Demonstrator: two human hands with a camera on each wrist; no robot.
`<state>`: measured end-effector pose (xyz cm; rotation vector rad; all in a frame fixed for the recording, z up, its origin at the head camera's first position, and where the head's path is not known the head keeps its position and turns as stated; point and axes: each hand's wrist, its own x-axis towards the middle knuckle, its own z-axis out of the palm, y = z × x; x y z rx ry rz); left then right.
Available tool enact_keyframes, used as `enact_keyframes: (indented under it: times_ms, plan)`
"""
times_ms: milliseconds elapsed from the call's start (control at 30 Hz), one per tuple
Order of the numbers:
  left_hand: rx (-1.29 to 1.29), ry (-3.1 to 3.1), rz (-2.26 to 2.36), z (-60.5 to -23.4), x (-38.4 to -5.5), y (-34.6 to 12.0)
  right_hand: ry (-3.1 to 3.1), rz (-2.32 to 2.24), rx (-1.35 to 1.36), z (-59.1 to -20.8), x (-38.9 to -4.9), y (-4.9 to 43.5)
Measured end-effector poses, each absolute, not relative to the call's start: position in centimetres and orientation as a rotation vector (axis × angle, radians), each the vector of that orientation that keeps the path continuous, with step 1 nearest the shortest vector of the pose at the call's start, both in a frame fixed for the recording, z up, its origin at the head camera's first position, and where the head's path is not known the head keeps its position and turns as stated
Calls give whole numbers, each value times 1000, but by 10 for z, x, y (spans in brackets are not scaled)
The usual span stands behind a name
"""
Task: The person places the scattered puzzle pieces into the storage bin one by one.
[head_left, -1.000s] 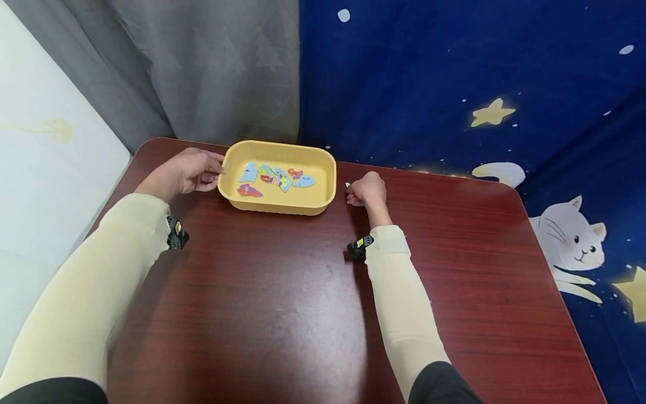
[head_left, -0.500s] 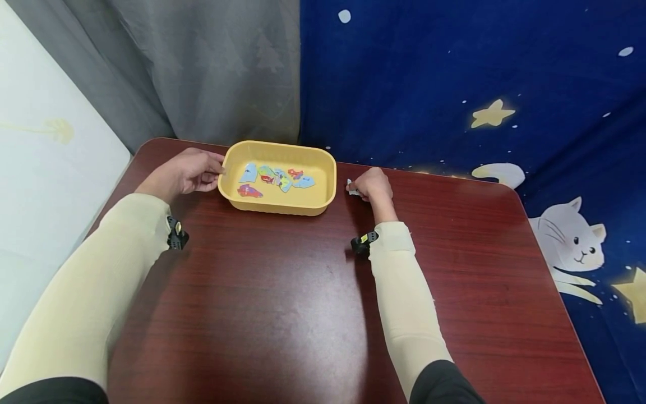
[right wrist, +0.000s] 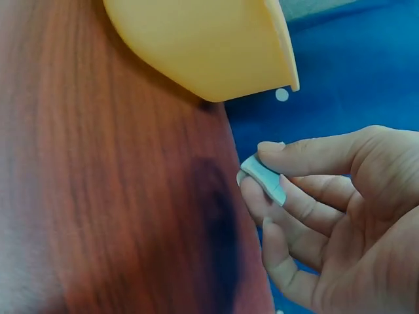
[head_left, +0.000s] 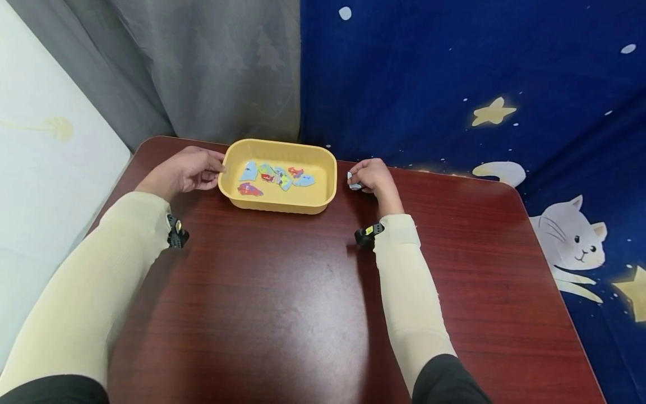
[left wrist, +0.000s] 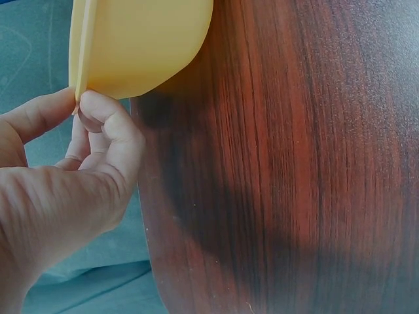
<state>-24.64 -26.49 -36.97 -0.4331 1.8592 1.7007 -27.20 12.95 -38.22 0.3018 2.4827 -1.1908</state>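
A yellow plastic bin (head_left: 275,205) stands near the table's far edge, with several flat, irregular printed pieces lying in it, among them a light-blue one (head_left: 249,171) and a red-purple one (head_left: 250,189). My left hand (head_left: 194,169) pinches the bin's left rim between thumb and forefinger, as the left wrist view shows closely. Right of the bin, my right hand (head_left: 372,175) pinches a small pale-blue flat piece (right wrist: 265,178) between thumb and fingers. In the right wrist view this piece is seen almost edge-on, its face partly covered by the fingertips.
The dark red wooden table (head_left: 282,303) has rounded corners. Behind it hang a grey curtain (head_left: 227,67) and a blue curtain (head_left: 404,84) with stars and a white cat. A white panel (head_left: 45,168) borders the left side.
My right hand has shifted slightly away from me and to the right, and more of the pale-blue piece shows in its fingers. The left hand and the bin stay in place.
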Motion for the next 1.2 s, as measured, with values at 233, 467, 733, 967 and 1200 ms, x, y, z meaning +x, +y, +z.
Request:
enact_keyframes:
  times_ms: [233, 467, 733, 967, 1200]
  plan:
    - [-445, 1861, 1700, -370, -248, -265, 2428, -1157, 223, -371, -277, 129]
    - [-447, 1873, 1687, -369, -249, -265, 2411, -1284, 232, -363, -280, 129]
    - [-445, 1844, 1699, -370, -249, -265, 2353, -1561, 259, -356, -283, 126]
    - [-432, 1854, 1697, -371, -248, -266, 2291, -1646, 280, -351, -283, 118]
    - [-429, 1876, 1688, -371, -248, -266, 2402, -1600, 279, -348, -282, 102]
